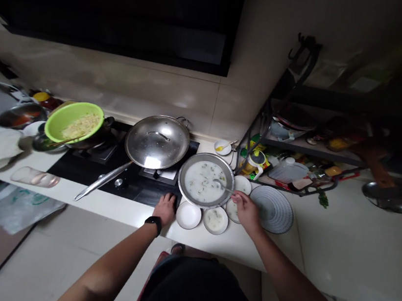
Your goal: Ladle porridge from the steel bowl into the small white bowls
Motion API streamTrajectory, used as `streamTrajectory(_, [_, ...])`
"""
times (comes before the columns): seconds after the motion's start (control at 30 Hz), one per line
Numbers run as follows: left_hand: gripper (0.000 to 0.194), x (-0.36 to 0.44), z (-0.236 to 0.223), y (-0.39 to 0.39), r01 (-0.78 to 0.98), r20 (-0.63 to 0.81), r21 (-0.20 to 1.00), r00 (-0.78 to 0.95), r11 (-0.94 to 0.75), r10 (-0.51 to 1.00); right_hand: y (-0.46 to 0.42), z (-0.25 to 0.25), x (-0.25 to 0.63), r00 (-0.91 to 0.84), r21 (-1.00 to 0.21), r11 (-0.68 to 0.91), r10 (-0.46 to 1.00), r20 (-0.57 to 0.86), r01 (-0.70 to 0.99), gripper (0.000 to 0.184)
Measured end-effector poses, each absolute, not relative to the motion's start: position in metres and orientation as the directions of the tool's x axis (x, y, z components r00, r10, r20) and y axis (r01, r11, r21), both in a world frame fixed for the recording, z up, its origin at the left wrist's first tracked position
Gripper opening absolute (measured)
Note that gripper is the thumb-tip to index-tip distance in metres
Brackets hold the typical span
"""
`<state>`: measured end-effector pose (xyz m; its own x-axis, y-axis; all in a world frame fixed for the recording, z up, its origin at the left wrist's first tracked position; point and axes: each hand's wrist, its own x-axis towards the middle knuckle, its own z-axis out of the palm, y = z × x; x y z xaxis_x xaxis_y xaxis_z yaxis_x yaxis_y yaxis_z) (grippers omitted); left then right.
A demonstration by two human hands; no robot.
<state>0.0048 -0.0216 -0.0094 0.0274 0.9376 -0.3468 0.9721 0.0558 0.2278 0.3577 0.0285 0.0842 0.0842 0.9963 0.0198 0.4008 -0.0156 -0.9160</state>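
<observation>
Right hand (246, 212) has a narrow pinch on a slim silver metal spoon (224, 185), and the spoon's bowl sits in a wide round steel dish of milky white soup (202, 183) on the white stone countertop (133, 213). Left hand (164, 209), with a black wristband (153, 224) on that wrist, is curled down at the front edge of a black cooktop (143, 195), just beside a small round white bowl (188, 215). Can't tell if it's gripping anything. Next to that is a small white bowl with a little soup in it (215, 220), and a blue-and-white striped round plate (272, 209) sits just right of the right hand. Over on the cooktop there's a steel wok with a domed metal lid (158, 141), and further left a bright green plastic bowl of pale shredded food (73, 123) sits tilted on a dark pan.
</observation>
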Motion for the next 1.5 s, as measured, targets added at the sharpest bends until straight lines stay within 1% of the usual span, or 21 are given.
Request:
streamTrajectory(0.07, [0.055, 0.005, -0.009, -0.022, 0.972, -0.347, 0.229, 0.024, 0.059, 0.938, 0.032, 0.077, 0.352, 0.223, -0.969, -0.171, 0.966, -0.129, 0.181, 0.046])
streamTrajectory(0.13, [0.055, 0.005, -0.009, -0.022, 0.971, -0.34, 0.232, 0.022, 0.061, 0.94, 0.034, 0.075, 0.351, 0.295, -0.97, -0.243, 0.926, -0.237, -0.018, 0.047])
streamTrajectory(0.17, [0.055, 0.005, -0.01, -0.022, 0.97, -0.335, 0.235, 0.023, 0.06, 0.942, 0.034, 0.076, 0.352, 0.307, -0.962, -0.259, 0.911, -0.274, -0.09, 0.046])
streamTrajectory(0.23, [0.055, 0.004, -0.012, -0.023, 0.969, -0.325, 0.239, 0.024, 0.058, 0.945, 0.034, 0.079, 0.354, 0.306, -0.945, -0.277, 0.897, -0.32, -0.175, 0.043])
streamTrajectory(0.3, [0.055, 0.004, -0.013, -0.023, 0.969, -0.315, 0.24, 0.024, 0.055, 0.949, 0.032, 0.085, 0.357, 0.29, -0.935, -0.285, 0.895, -0.338, -0.211, 0.042])
streamTrajectory(0.5, [0.055, 0.004, -0.014, -0.024, 0.968, -0.304, 0.243, 0.018, 0.059, 0.952, 0.023, 0.105, 0.359, 0.254, -0.928, -0.293, 0.903, -0.348, -0.23, 0.044])
streamTrajectory(0.77, [0.055, 0.005, -0.014, -0.023, 0.967, -0.309, 0.246, 0.008, 0.071, 0.951, 0.0, 0.129, 0.375, 0.268, -0.922, -0.292, 0.895, -0.356, -0.253, 0.049])
streamTrajectory(0.97, [0.053, 0.005, -0.013, -0.023, 0.974, -0.297, 0.223, 0.029, 0.04, 0.954, -0.038, 0.146, 0.399, 0.297, -0.904, -0.335, 0.864, -0.407, -0.264, 0.061])
streamTrajectory(1.1, [0.052, 0.005, -0.012, -0.023, 0.975, -0.299, 0.217, 0.029, 0.038, 0.954, -0.059, 0.144, 0.411, 0.298, -0.911, -0.369, 0.862, -0.409, -0.183, 0.067])
streamTrajectory(1.2, [0.052, 0.005, -0.012, -0.023, 0.975, -0.301, 0.22, 0.027, 0.042, 0.953, -0.069, 0.136, 0.413, 0.269, -0.932, -0.362, 0.897, -0.351, -0.011, 0.067])
streamTrajectory(1.27, [0.052, 0.004, -0.012, -0.023, 0.975, -0.305, 0.218, 0.026, 0.043, 0.952, -0.075, 0.132, 0.412, 0.192, -0.94, -0.291, 0.947, -0.257, 0.179, 0.062])
streamTrajectory(1.3, [0.053, 0.004, -0.013, -0.023, 0.976, -0.306, 0.216, 0.026, 0.043, 0.952, -0.079, 0.131, 0.412, 0.112, -0.933, -0.212, 0.976, -0.187, 0.292, 0.056])
streamTrajectory(1.37, [0.054, 0.004, -0.013, -0.023, 0.977, -0.308, 0.211, 0.025, 0.042, 0.951, -0.087, 0.134, 0.411, -0.138, -0.87, 0.055, 0.99, -0.016, 0.491, 0.042])
streamTrajectory(1.4, [0.055, 0.004, -0.013, -0.023, 0.977, -0.308, 0.21, 0.024, 0.043, 0.951, -0.09, 0.137, 0.411, -0.284, -0.809, 0.215, 0.957, 0.063, 0.547, 0.035])
streamTrajectory(1.43, [0.055, 0.005, -0.013, -0.023, 0.977, -0.309, 0.21, 0.023, 0.045, 0.951, -0.093, 0.141, 0.412, -0.413, -0.737, 0.365, 0.902, 0.127, 0.568, 0.031])
streamTrajectory(1.47, [0.055, 0.005, -0.013, -0.024, 0.976, -0.31, 0.212, 0.023, 0.045, 0.951, -0.095, 0.146, 0.412, -0.511, -0.665, 0.485, 0.841, 0.177, 0.567, 0.031])
streamTrajectory(1.5, [0.055, 0.005, -0.013, -0.024, 0.976, -0.31, 0.214, 0.023, 0.046, 0.951, -0.095, 0.15, 0.412, -0.571, -0.604, 0.566, 0.792, 0.213, 0.56, 0.034])
